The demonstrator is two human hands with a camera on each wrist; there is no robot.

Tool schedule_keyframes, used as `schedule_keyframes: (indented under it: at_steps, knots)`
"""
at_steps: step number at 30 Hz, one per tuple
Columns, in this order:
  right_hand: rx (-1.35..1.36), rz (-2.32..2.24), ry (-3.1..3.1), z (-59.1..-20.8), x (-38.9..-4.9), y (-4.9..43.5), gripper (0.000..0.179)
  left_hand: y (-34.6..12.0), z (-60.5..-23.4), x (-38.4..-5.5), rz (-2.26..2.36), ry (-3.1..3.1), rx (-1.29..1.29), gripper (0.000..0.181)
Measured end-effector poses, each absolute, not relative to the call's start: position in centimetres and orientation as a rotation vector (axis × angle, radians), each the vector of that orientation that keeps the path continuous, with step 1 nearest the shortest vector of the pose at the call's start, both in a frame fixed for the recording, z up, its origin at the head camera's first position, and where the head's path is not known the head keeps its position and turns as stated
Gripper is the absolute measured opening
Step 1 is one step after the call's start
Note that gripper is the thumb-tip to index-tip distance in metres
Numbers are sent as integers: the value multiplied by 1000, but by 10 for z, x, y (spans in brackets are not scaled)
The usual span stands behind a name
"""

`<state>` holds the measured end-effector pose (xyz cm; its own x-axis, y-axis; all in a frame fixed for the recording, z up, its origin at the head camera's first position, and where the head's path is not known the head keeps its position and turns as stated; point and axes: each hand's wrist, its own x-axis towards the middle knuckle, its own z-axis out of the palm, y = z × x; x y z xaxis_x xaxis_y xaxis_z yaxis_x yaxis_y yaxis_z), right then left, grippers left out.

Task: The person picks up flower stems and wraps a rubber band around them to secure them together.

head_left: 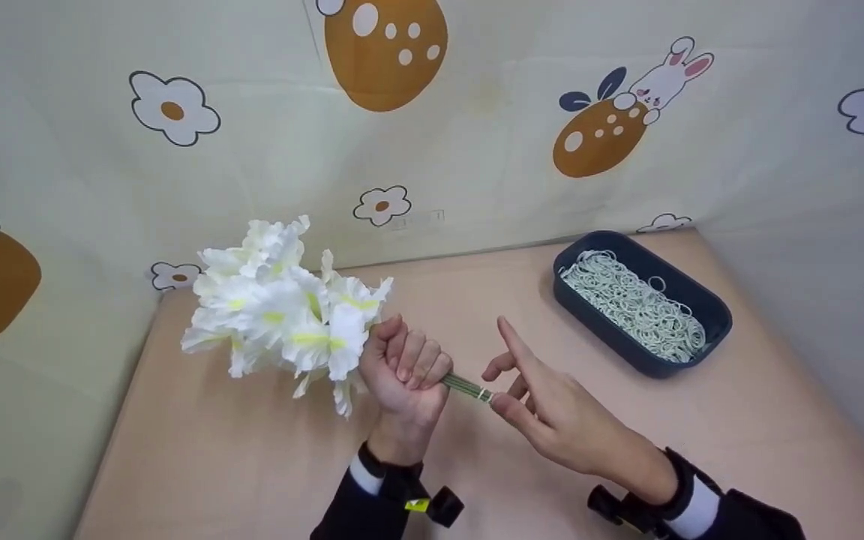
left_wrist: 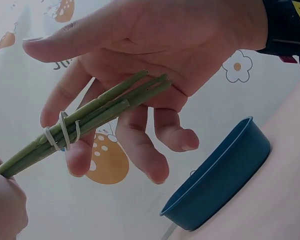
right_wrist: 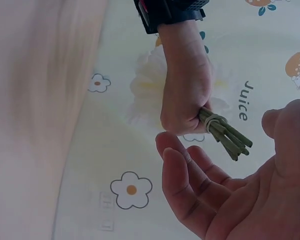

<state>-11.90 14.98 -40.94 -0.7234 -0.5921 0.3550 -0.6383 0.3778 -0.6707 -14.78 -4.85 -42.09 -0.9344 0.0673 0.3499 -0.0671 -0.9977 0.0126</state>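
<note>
My left hand (head_left: 406, 367) grips a bunch of white artificial flowers (head_left: 282, 307) by its green stems (head_left: 464, 385), just below the blossoms. Pale rubber bands (left_wrist: 63, 131) loop around the stems near their cut ends; in the right wrist view the banding (right_wrist: 216, 122) sits close to the fist. The bunch tilts, blossoms to the left and stem ends to the right. Beside the stem ends is my right hand (head_left: 563, 416), its index finger extended and the others loosely bent, the thumb near the bands. Its palm faces the stems in the left wrist view.
A dark blue tub (head_left: 586, 304) of many pale rubber bands (head_left: 638, 307) stands at the right back of the pinkish tabletop (head_left: 199, 450). Behind and at both sides hangs a printed cloth (head_left: 274, 135) with flowers and rabbits.
</note>
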Motion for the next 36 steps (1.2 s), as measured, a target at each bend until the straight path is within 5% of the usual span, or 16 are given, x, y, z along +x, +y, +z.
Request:
schedule_keyframes:
  at_steps: [19, 36]
  knots:
    - [1081, 976, -2740, -425, -111, 138, 68, -51, -421, -150, 3061, 36, 494, 49]
    - [1178, 918, -2690, -431, -115, 136, 13, -53, -423, -151, 3049, 27, 487, 49]
